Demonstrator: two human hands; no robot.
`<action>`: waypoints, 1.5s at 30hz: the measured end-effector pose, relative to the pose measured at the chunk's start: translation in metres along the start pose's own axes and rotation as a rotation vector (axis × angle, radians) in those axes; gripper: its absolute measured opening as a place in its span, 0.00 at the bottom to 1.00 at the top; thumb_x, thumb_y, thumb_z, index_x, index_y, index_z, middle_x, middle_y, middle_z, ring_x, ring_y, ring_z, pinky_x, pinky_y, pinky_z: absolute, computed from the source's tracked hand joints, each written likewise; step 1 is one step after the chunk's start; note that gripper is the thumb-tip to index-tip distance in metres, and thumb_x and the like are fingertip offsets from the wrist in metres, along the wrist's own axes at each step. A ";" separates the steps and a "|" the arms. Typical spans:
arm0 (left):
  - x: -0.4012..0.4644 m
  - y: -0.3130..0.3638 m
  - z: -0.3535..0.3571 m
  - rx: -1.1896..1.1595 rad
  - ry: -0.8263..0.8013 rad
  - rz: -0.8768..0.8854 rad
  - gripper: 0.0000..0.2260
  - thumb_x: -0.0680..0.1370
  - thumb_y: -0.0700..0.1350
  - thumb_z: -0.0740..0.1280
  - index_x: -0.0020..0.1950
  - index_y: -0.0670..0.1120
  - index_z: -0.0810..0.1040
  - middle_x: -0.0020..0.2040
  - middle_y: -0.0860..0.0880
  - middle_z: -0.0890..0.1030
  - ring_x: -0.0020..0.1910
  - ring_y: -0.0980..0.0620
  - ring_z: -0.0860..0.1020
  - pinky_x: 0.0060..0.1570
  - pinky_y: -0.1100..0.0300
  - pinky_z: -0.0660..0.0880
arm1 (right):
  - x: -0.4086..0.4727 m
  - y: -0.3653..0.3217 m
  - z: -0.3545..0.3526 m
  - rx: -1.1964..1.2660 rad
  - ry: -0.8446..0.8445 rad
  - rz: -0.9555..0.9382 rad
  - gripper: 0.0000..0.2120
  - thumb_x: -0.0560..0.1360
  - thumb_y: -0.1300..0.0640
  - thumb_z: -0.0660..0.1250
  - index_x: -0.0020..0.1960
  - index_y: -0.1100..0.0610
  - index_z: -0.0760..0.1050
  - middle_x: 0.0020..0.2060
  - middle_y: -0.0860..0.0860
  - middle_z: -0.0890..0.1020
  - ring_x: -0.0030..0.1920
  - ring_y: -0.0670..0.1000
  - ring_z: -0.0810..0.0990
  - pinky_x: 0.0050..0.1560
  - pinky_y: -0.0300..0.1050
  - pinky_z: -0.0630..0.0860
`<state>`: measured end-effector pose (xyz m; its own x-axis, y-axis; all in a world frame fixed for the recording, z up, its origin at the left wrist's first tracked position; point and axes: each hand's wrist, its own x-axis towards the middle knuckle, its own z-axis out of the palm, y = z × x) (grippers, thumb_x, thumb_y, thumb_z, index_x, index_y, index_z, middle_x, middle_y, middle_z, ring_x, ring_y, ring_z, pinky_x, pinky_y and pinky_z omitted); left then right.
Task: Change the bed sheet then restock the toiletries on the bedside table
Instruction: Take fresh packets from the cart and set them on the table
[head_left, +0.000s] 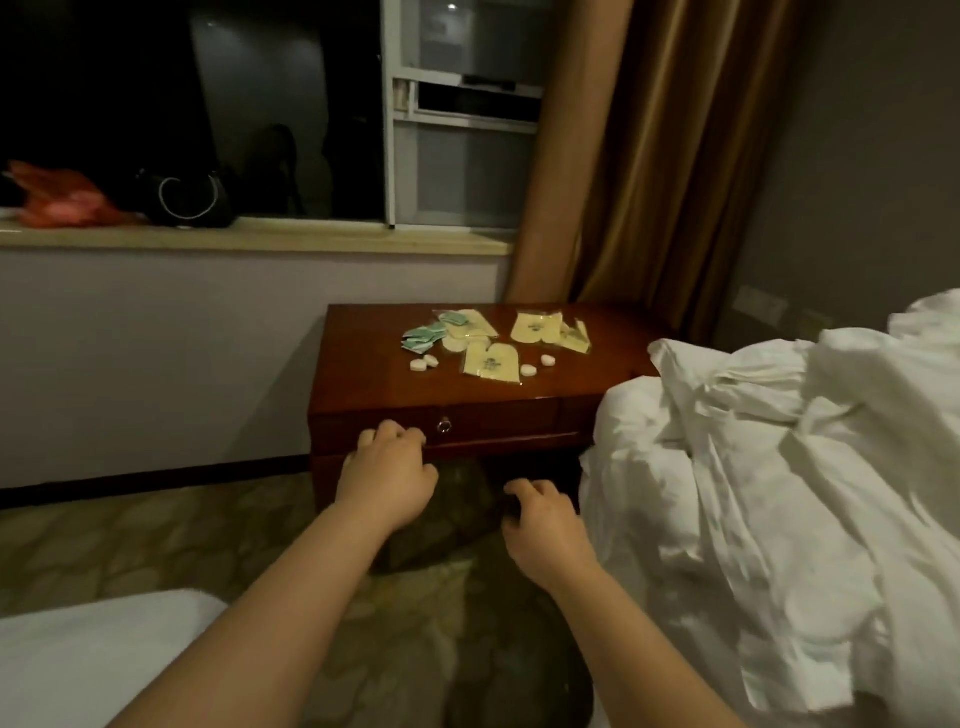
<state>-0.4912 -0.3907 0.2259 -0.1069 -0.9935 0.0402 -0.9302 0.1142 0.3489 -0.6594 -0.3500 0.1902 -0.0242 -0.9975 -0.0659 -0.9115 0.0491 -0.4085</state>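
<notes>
A dark wooden bedside table (363, 338) stands under the window. On its top lie scattered toiletries: yellow packets (491, 364), green sachets (423, 336) and small white round soaps (418, 364). My left hand (387, 478) is in front of the table's drawer (498, 423), fingers curled near the drawer's lower edge, left of the ring pull (444, 426). My right hand (545, 525) hovers lower, before the dark opening under the table, fingers loosely curled and holding nothing. Crumpled white bedding (779, 467) is piled on the bed at right.
A second white bed corner (78, 665) shows at the lower left. A window sill (260, 236) holds a black bag (189, 200) and a red plastic bag (57, 200). Brown curtains (649, 156) hang behind the table. Patterned carpet (156, 545) covers the floor between the beds.
</notes>
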 end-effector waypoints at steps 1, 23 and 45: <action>0.025 0.002 0.000 -0.006 0.013 0.010 0.20 0.80 0.50 0.59 0.72 0.49 0.65 0.69 0.48 0.65 0.68 0.47 0.64 0.66 0.51 0.66 | 0.024 0.002 0.000 0.001 -0.011 0.007 0.22 0.79 0.53 0.59 0.72 0.50 0.62 0.69 0.52 0.65 0.66 0.55 0.67 0.64 0.50 0.69; 0.468 -0.030 0.076 0.000 -0.190 0.121 0.20 0.80 0.48 0.59 0.71 0.52 0.65 0.69 0.49 0.65 0.68 0.48 0.63 0.63 0.53 0.67 | 0.475 0.012 0.000 -0.096 0.009 0.112 0.21 0.78 0.57 0.59 0.71 0.52 0.63 0.72 0.55 0.62 0.70 0.57 0.63 0.66 0.54 0.66; 0.596 -0.112 0.189 0.005 -0.251 -0.453 0.20 0.78 0.50 0.64 0.68 0.53 0.64 0.64 0.48 0.66 0.60 0.50 0.69 0.48 0.60 0.73 | 0.681 -0.001 0.127 -0.074 -0.367 -0.268 0.19 0.77 0.62 0.58 0.68 0.56 0.64 0.64 0.55 0.65 0.59 0.57 0.71 0.56 0.47 0.70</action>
<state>-0.5168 -0.9951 0.0336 0.2265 -0.9127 -0.3401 -0.9042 -0.3268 0.2749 -0.6231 -1.0225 0.0298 0.3516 -0.8900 -0.2903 -0.8929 -0.2258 -0.3895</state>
